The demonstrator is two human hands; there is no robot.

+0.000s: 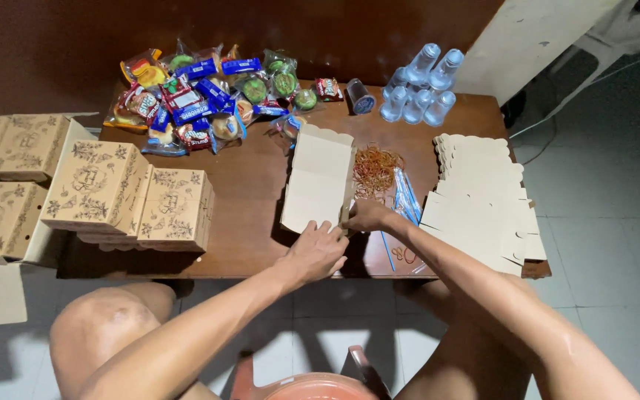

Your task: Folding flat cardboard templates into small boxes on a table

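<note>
Cardboard box (pixel 318 180), open and half folded, lies just above the middle of the frame on the brown table (pixel 253 185), its scalloped lid edge pointing to the top, likely so the near walls face the person. The left hand (pixel 318 250) rests palm down at the box's near edge, fingers loosely spread and touching the card, with the forearm coming up from the lower left. The right hand (pixel 366 215) pinches the box's near right corner, fingers narrow around the flap, arm entering from the lower right. Flat box blanks (pixel 479 200) are stacked at the right, within reach of that arm. Rubber bands (pixel 375 170) lie just beside the box. Finished printed boxes (pixel 131 196) sit stacked at the left, snack packets (pixel 209 96) at the upper left, and 5 plastic bottles (pixel 420 92) at the top.
</note>
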